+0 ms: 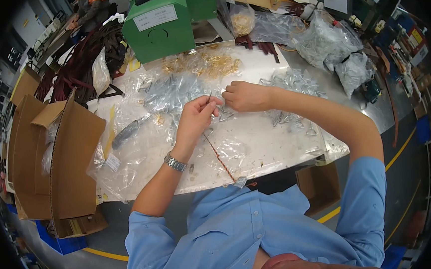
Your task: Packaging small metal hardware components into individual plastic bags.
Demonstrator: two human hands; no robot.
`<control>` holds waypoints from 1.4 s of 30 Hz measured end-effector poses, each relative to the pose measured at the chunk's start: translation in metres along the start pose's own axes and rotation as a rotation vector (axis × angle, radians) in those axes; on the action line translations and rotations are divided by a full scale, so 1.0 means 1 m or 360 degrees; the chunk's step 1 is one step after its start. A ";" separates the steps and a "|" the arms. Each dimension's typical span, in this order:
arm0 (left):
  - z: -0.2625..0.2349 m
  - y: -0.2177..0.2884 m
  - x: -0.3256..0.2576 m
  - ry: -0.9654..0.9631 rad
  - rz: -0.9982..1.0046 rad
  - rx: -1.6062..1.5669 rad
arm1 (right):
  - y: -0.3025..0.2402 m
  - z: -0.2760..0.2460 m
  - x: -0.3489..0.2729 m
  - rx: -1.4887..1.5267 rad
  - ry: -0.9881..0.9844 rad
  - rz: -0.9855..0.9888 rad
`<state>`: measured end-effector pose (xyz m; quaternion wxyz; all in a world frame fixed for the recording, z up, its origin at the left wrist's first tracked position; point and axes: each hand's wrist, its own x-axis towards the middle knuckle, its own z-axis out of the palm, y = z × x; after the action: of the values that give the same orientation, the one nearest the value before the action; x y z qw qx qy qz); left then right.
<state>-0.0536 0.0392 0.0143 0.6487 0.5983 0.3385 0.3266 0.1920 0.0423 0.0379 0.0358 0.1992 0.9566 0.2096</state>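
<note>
Over the middle of the white worktop (276, 147), my left hand (193, 120) is closed, thumb and fingers pinched round a thin metal piece (210, 97). Close beside it, my right hand (247, 96) is closed with its fingers curled under; what they hold, if anything, is hidden. Small bent silver wire pieces (228, 116) lie under the hands, and more silver wire pieces (292, 81) are heaped past my right wrist. A twisted reddish-brown cord (219, 159) runs from near my left hand to the front edge, where a small pale tag (240, 182) sits.
Gold-coloured wire pieces (215, 64) lie in front of a green machine (161, 31). An open cardboard box (75, 159) stands at the left, beside clear plastic bags (123, 166). Dark red strips (83, 61) pile up behind; stuffed clear bags (329, 41) lie at the back right.
</note>
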 end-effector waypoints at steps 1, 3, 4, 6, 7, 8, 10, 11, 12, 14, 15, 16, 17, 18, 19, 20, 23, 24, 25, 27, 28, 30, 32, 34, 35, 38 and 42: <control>-0.001 -0.001 0.001 0.0001 0.0026 0.0133 | 0.001 -0.001 0.000 -0.0003 0.0001 -0.0003; 0.004 -0.014 0.003 0.0016 0.0327 0.0396 | 0.004 -0.001 0.000 0.0023 -0.0015 0.0000; 0.005 -0.020 0.003 0.0028 0.0621 0.0660 | 0.003 -0.001 -0.001 0.0020 -0.0015 -0.0009; 0.006 -0.020 0.000 -0.0047 0.0600 0.0861 | 0.001 -0.001 -0.008 0.0144 0.0068 0.0074; 0.006 -0.020 -0.003 -0.0128 0.0574 0.1064 | 0.004 -0.001 -0.011 0.0142 0.0066 0.0065; 0.007 -0.014 -0.007 -0.0121 0.0572 0.1060 | 0.008 -0.008 -0.014 0.0243 0.0086 0.0177; 0.010 0.002 -0.014 0.0072 0.0447 0.1473 | 0.016 -0.012 -0.019 0.0340 0.0100 0.0294; 0.008 0.002 -0.014 0.0074 0.0449 0.1468 | 0.021 -0.013 -0.018 0.0352 0.0133 0.0403; 0.004 0.001 -0.013 0.0059 0.0448 0.1386 | 0.024 -0.015 -0.018 0.0363 0.0166 0.0513; 0.001 0.003 -0.012 0.0047 0.0448 0.1305 | 0.019 -0.012 -0.019 0.0401 -0.0019 0.0565; 0.001 0.005 -0.011 0.0037 0.0418 0.1358 | 0.015 -0.005 -0.018 0.0399 0.0010 0.0471; 0.001 0.006 -0.011 0.0027 0.0388 0.1412 | 0.012 0.000 -0.018 0.0397 0.0039 0.0378; 0.001 0.006 -0.011 0.0028 0.0388 0.1413 | 0.009 0.004 -0.017 0.0396 0.0039 0.0377; 0.001 0.004 -0.010 0.0039 0.0411 0.1414 | 0.005 0.008 -0.017 0.0316 0.0101 0.0307; 0.002 0.003 -0.009 0.0048 0.0435 0.1415 | 0.004 0.012 -0.017 0.0234 0.0162 0.0237; 0.002 0.003 -0.009 0.0052 0.0434 0.1417 | 0.003 0.011 -0.015 0.0234 0.0165 0.0234; 0.001 0.003 -0.008 0.0039 0.0398 0.1418 | 0.003 0.012 -0.007 0.0183 0.0048 0.0233; 0.001 0.002 -0.008 0.0029 0.0394 0.1429 | 0.003 0.012 -0.004 0.0163 0.0028 0.0229; 0.001 0.002 -0.007 0.0018 0.0389 0.1439 | 0.003 0.011 -0.004 0.0144 0.0008 0.0224; 0.000 0.004 -0.009 0.0026 0.0387 0.1440 | 0.003 0.013 -0.002 0.0151 -0.0012 0.0217; -0.001 0.005 -0.011 0.0029 0.0383 0.1441 | 0.003 0.015 -0.001 0.0162 -0.0033 0.0214; 0.000 0.005 -0.009 0.0026 0.0414 0.1436 | 0.001 0.022 -0.004 0.0188 -0.0008 0.0290; 0.000 0.004 -0.009 0.0029 0.0437 0.1431 | -0.002 0.023 -0.004 0.0217 0.0020 0.0358; -0.002 0.002 -0.009 0.0030 0.0441 0.1430 | -0.003 0.016 -0.001 0.0335 0.0088 0.0404; -0.003 0.000 -0.009 0.0035 0.0443 0.1426 | -0.001 0.013 -0.001 0.0332 0.0085 0.0398; -0.003 -0.003 -0.009 0.0037 0.0479 0.1516 | 0.005 0.006 0.000 0.0343 -0.0134 0.0384; -0.001 -0.001 -0.008 0.0033 0.0521 0.1516 | 0.009 0.013 0.003 0.0191 -0.0258 0.0266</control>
<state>-0.0592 0.0329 0.0136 0.2405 0.8699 0.3581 0.2391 0.1945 0.0563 0.0296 0.0833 0.2963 0.9415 0.1374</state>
